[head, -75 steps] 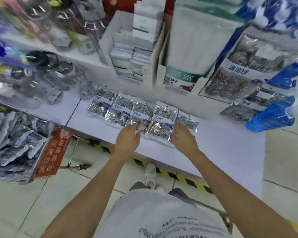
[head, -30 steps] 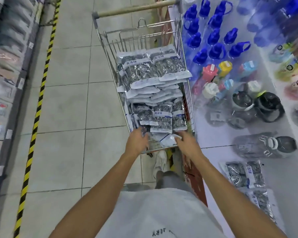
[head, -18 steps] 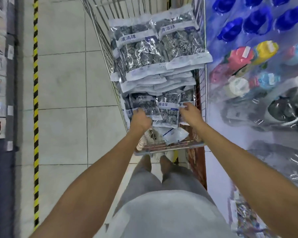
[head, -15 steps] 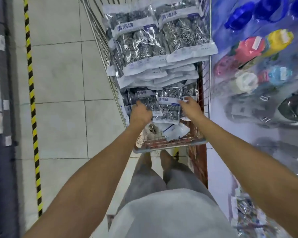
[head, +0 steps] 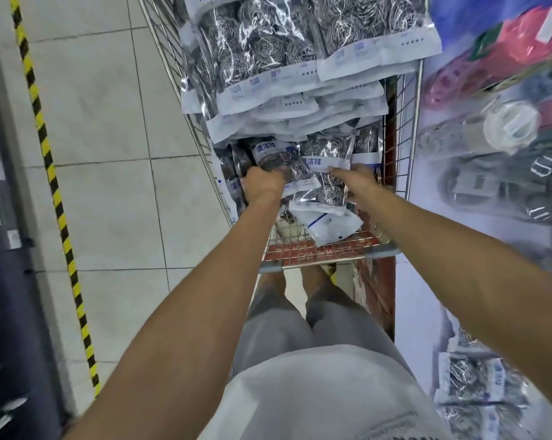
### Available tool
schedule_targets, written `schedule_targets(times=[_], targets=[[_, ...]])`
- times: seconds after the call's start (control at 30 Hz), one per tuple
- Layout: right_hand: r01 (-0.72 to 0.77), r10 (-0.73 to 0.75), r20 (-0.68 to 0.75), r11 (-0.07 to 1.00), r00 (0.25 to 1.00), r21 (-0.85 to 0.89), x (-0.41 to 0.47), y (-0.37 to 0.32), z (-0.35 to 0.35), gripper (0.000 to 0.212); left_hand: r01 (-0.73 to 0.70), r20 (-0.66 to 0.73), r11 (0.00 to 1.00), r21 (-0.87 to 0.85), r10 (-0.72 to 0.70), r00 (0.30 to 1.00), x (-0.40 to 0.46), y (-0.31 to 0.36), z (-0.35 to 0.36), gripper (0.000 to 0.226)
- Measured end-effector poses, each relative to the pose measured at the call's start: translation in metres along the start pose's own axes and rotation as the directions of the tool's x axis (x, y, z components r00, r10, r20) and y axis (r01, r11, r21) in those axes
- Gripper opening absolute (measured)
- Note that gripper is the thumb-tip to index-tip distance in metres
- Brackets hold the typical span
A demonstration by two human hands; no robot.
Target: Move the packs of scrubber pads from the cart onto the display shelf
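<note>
A wire cart [head: 405, 128] stands in front of me, filled with clear packs of steel scrubber pads with white and blue labels. Large packs [head: 268, 49] are stacked at its far end; smaller packs lie at the near end. My left hand [head: 262, 185] is closed on one small pack [head: 281, 160], lifting its near edge. My right hand [head: 355, 181] grips the pack beside it [head: 327, 173]. A loose white pack [head: 330, 225] lies on the cart floor below them. The display shelf [head: 420, 328] runs along my right, with packs [head: 471, 385] lying on it.
Bottles and coloured lids [head: 506, 128] in plastic wrap lie on the shelf beside the cart. A yellow-black floor stripe [head: 50, 173] runs along the left, next to dark shelving [head: 4, 296]. Tiled floor [head: 109, 122] lies left of the cart.
I turned from the shelf to the cart. Both hands reached in and closed on small packs at the near end; the left pack is now tilted up.
</note>
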State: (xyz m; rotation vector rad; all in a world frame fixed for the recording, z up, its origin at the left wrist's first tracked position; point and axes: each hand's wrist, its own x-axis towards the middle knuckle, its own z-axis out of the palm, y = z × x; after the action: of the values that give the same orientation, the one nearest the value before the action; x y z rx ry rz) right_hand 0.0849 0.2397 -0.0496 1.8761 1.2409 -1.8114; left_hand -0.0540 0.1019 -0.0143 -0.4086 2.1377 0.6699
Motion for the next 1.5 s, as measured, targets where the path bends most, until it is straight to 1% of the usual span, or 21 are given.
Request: schedule_targets(times=[0.1, 0.2, 0.23, 0.3, 0.37, 0.4, 0.47, 0.57, 0.63, 0.67, 0.77, 0.83, 0.93, 1.0, 1.07, 1.1, 1.17, 1.23, 1.33, 1.43, 1.5], targets=[[-0.011, 0.010, 0.029, 0.999, 1.000, 0.031, 0.002, -0.003, 0.001, 0.094, 0.059, 0.029, 0.994, -0.097, -0.056, 0.998, -0.001, 0.000, 0.001, 0.056], [0.011, -0.016, 0.053, 0.997, 0.998, 0.076, 0.002, 0.002, -0.002, 0.094, 0.125, 0.094, 0.973, -0.195, -0.109, 0.990, -0.007, 0.002, -0.003, 0.048], [0.028, -0.034, 0.054, 0.994, 0.998, 0.104, 0.000, 0.005, -0.004, 0.093, 0.159, 0.132, 0.964, -0.215, -0.133, 0.982, -0.009, 0.003, -0.007, 0.054], [0.057, -0.063, 0.035, 0.989, 0.997, 0.137, -0.005, 0.009, -0.008, 0.085, 0.224, 0.209, 0.924, -0.312, -0.163, 0.964, -0.014, 0.004, -0.017, 0.058], [0.065, -0.069, 0.021, 0.988, 0.997, 0.141, -0.015, 0.013, -0.012, 0.075, 0.242, 0.252, 0.886, -0.394, -0.149, 0.956, -0.018, 0.004, -0.027, 0.054], [0.060, -0.063, 0.017, 0.987, 0.998, 0.148, -0.020, 0.015, -0.015, 0.070, 0.239, 0.269, 0.880, -0.411, -0.134, 0.954, -0.022, 0.005, -0.032, 0.043], [0.064, -0.065, 0.002, 0.985, 0.998, 0.158, -0.034, 0.017, -0.020, 0.062, 0.241, 0.295, 0.896, -0.373, -0.131, 0.946, -0.033, 0.007, -0.040, 0.024], [0.091, -0.093, 0.009, 0.982, 0.996, 0.166, -0.056, 0.020, -0.026, 0.062, 0.266, 0.388, 0.902, -0.341, -0.122, 0.913, -0.054, 0.003, -0.055, 0.029], [0.139, -0.139, -0.009, 0.978, 0.990, 0.158, -0.074, 0.022, -0.029, 0.035, 0.287, 0.475, 0.895, -0.340, -0.100, 0.874, -0.063, -0.005, -0.067, 0.033], [0.160, -0.157, -0.026, 0.975, 0.987, 0.156, -0.084, 0.023, -0.030, 0.025, 0.279, 0.501, 0.900, -0.335, -0.080, 0.862, -0.068, -0.008, -0.075, 0.035], [0.220, -0.211, -0.065, 0.955, 0.975, 0.197, -0.114, 0.031, -0.034, 0.024, 0.228, 0.562, 0.931, -0.284, -0.031, 0.826, -0.085, -0.023, -0.096, 0.053], [0.248, -0.231, -0.102, 0.942, 0.968, 0.226, -0.133, 0.038, -0.039, 0.027, 0.196, 0.607, 0.951, -0.238, -0.012, 0.795, -0.091, -0.035, -0.109, 0.050], [0.296, -0.254, -0.172, 0.908, 0.952, 0.297, -0.164, 0.052, -0.045, 0.025, 0.191, 0.625, 0.953, -0.233, -0.004, 0.781, -0.095, -0.048, -0.125, 0.041], [0.326, -0.258, -0.228, 0.880, 0.939, 0.345, -0.186, 0.066, -0.043, 0.022, 0.153, 0.638, 0.963, -0.221, 0.024, 0.770, -0.100, -0.052, -0.137, 0.047], [0.355, -0.253, -0.290, 0.850, 0.923, 0.388, -0.210, 0.083, -0.039, 0.023, 0.034, 0.669, 0.983, -0.183, 0.099, 0.737, -0.106, -0.054, -0.147, 0.066], [0.371, -0.246, -0.327, 0.834, 0.912, 0.408, -0.221, 0.093, -0.035, 0.026, -0.026, 0.686, 0.987, -0.161, 0.131, 0.715, -0.111, -0.053, -0.151, 0.071], [0.403, -0.225, -0.401, 0.800, 0.888, 0.444, -0.242, 0.112, -0.028, 0.033, -0.118, 0.712, 0.984, -0.130, 0.176, 0.680, -0.117, -0.052, -0.158, 0.067], [0.436, -0.206, -0.454, 0.757, 0.867, 0.487, -0.264, 0.134, -0.019, 0.033, -0.193, 0.734, 0.975, -0.110, 0.211, 0.646, -0.127, -0.052, -0.164, 0.060], [0.470, -0.164, -0.512, 0.685, 0.843, 0.556, -0.296, 0.170, -0.005, 0.036, -0.245, 0.780, 0.962, -0.118, 0.243, 0.577, -0.149, -0.055, -0.173, 0.057], [0.488, -0.110, -0.540, 0.604, 0.834, 0.630, -0.324, 0.207, 0.009, 0.047, -0.227, 0.847, 0.968, -0.111, 0.212, 0.488, -0.163, -0.064, -0.175, 0.070], [0.493, -0.071, -0.544, 0.532, 0.836, 0.688, -0.341, 0.232, 0.015, 0.048, -0.222, 0.878, 0.971, -0.084, 0.177, 0.445, -0.171, -0.071, -0.171, 0.079]])
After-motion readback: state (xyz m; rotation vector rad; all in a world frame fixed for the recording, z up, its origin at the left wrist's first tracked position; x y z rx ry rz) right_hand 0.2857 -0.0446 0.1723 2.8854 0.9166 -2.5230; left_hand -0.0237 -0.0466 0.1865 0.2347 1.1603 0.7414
